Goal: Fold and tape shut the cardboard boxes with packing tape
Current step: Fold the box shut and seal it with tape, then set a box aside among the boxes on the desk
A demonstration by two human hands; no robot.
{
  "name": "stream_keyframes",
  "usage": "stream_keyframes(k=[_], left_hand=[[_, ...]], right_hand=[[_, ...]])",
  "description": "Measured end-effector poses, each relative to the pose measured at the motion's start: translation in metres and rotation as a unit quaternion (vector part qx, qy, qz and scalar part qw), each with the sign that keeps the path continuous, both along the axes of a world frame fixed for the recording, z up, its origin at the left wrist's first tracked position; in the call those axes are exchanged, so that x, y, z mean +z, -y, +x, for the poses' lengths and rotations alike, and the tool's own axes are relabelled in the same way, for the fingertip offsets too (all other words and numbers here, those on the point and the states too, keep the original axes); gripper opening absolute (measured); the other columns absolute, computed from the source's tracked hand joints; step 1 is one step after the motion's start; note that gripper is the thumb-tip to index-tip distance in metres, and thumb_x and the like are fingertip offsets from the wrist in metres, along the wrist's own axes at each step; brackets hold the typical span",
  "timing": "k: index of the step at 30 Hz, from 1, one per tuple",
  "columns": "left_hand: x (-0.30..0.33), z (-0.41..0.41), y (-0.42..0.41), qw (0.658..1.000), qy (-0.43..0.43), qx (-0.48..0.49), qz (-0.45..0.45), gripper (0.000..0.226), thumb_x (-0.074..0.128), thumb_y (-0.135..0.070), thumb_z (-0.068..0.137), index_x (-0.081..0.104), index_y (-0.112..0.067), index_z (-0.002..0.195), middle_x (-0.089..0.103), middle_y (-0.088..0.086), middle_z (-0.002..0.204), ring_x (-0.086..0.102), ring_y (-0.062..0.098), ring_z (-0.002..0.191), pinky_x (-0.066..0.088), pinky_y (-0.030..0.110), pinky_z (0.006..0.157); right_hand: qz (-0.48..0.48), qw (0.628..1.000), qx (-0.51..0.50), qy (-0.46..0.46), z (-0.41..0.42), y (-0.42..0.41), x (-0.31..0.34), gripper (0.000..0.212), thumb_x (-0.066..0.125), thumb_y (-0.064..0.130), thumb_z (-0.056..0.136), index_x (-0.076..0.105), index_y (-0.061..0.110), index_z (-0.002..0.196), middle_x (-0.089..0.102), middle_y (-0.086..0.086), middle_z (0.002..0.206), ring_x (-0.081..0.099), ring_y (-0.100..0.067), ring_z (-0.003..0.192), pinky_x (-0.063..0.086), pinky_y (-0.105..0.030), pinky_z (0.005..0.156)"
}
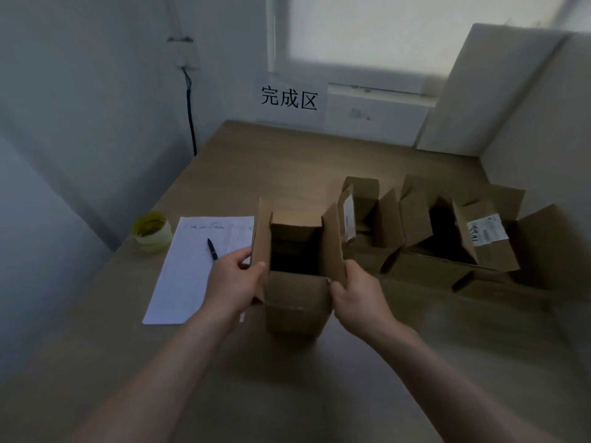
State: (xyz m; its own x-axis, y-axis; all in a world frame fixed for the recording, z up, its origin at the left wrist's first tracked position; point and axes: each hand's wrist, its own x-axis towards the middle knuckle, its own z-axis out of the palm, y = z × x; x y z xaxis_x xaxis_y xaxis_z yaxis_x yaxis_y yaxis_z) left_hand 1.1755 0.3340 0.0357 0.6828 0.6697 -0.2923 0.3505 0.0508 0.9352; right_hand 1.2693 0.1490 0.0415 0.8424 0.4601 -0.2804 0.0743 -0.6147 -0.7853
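Cardboard box (pixel 297 302) stands open on the table (pixel 224 174), left hand (pixel 235 279) gripping its left flap, right hand (pixel 356 290) pinching its right flap.

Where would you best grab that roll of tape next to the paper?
Probably from above. The roll of tape lies flat on the table with its open core facing up, so a hand can hook fingers inside and a thumb outside the rim. The near side is free.

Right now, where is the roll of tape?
In the head view, the tape roll sits on the table's left side, just left of the paper sheet with the pen.
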Motion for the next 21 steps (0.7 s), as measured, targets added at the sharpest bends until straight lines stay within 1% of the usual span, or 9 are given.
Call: stream_keyframes(k=[3,6,9,12,14,16,17,19,21], left_hand=[[0.006,0.040,-0.019,0.999,0.038,0.003,0.001,0.046,0.061,-0.007,0.093,0.054,-0.023,0.136,0.068,0.000,0.112,0.069,0.015,0.087,0.058,0.027,0.059],[0.005,0.076,-0.025,0.999,0.034,-0.014,0.025,0.048,0.055,-0.003,0.094,0.051,-0.020,0.139,0.060,0.001,0.132,0.061,0.012,0.106,0.057,0.026,0.073],[0.000,0.105,-0.024,0.997,0.026,-0.044,0.060,0.047,0.050,-0.001,0.096,0.049,-0.020,0.140,0.054,-0.001,0.140,0.055,0.017,0.123,0.053,0.041,0.097],[-0.002,0.124,-0.022,0.995,0.021,-0.057,0.075,0.048,0.048,-0.002,0.098,0.046,-0.019,0.143,0.049,0.001,0.145,0.049,0.019,0.130,0.047,0.044,0.104],[-0.002,0.130,-0.021,0.993,0.025,-0.078,0.080,0.050,0.046,-0.003,0.099,0.041,-0.020,0.146,0.045,0.000,0.149,0.045,0.019,0.134,0.043,0.043,0.108],[-0.002,0.128,-0.019,0.987,0.021,-0.107,0.117,0.054,0.046,-0.007,0.100,0.032,-0.022,0.150,0.037,-0.001,0.154,0.036,0.018,0.140,0.035,0.037,0.113],[-0.002,0.124,-0.019,0.983,0.019,-0.116,0.143,0.056,0.047,-0.010,0.100,0.027,-0.022,0.152,0.033,-0.001,0.156,0.032,0.017,0.143,0.031,0.032,0.113],[-0.003,0.111,-0.016,0.976,0.012,-0.115,0.187,0.057,0.047,-0.018,0.101,0.023,-0.022,0.153,0.031,0.000,0.157,0.030,0.017,0.143,0.030,0.032,0.113],[-0.006,0.091,-0.010,0.967,0.000,-0.105,0.232,0.055,0.047,-0.025,0.101,0.026,-0.023,0.152,0.034,0.000,0.155,0.034,0.019,0.141,0.033,0.036,0.112]], right_hand=[[0.033,0.998,-0.021,0.041,0.034,-0.018,0.003,0.021,0.050,0.018,0.100,0.057,0.018,0.120,0.064,-0.003,0.108,0.063,-0.020,0.100,0.055,-0.037,0.084],[0.044,0.998,-0.034,0.040,0.058,-0.026,0.001,0.024,0.046,0.013,0.100,0.059,0.021,0.119,0.065,-0.004,0.103,0.064,-0.023,0.098,0.055,-0.046,0.090],[0.052,0.996,-0.060,0.046,0.074,-0.029,-0.002,0.028,0.043,0.010,0.101,0.061,0.022,0.118,0.065,-0.001,0.101,0.064,-0.020,0.096,0.056,-0.046,0.090],[0.055,0.994,-0.071,0.062,0.084,-0.032,-0.005,0.032,0.041,0.009,0.101,0.060,0.017,0.125,0.066,-0.001,0.110,0.063,-0.018,0.105,0.055,-0.042,0.094],[0.052,0.993,-0.079,0.072,0.087,-0.031,-0.008,0.032,0.041,0.010,0.101,0.059,0.015,0.128,0.067,-0.002,0.108,0.064,-0.019,0.102,0.056,-0.032,0.082],[0.052,0.991,-0.087,0.087,0.084,-0.026,-0.008,0.034,0.042,0.012,0.101,0.055,0.016,0.132,0.063,0.008,0.095,0.061,-0.006,0.084,0.045,-0.012,0.061],[0.050,0.989,-0.095,0.100,0.080,-0.023,-0.007,0.036,0.044,0.013,0.101,0.051,0.015,0.136,0.057,0.015,0.092,0.056,0.001,0.077,0.038,-0.005,0.057],[0.055,0.985,-0.112,0.122,0.068,-0.016,-0.004,0.042,0.047,0.014,0.100,0.045,0.012,0.142,0.053,0.018,0.092,0.051,0.010,0.074,0.038,-0.001,0.060],[0.068,0.983,-0.118,0.123,0.051,-0.008,-0.001,0.042,0.053,0.014,0.097,0.048,0.015,0.139,0.057,0.024,0.093,0.055,0.009,0.087,0.038,-0.005,0.072]])
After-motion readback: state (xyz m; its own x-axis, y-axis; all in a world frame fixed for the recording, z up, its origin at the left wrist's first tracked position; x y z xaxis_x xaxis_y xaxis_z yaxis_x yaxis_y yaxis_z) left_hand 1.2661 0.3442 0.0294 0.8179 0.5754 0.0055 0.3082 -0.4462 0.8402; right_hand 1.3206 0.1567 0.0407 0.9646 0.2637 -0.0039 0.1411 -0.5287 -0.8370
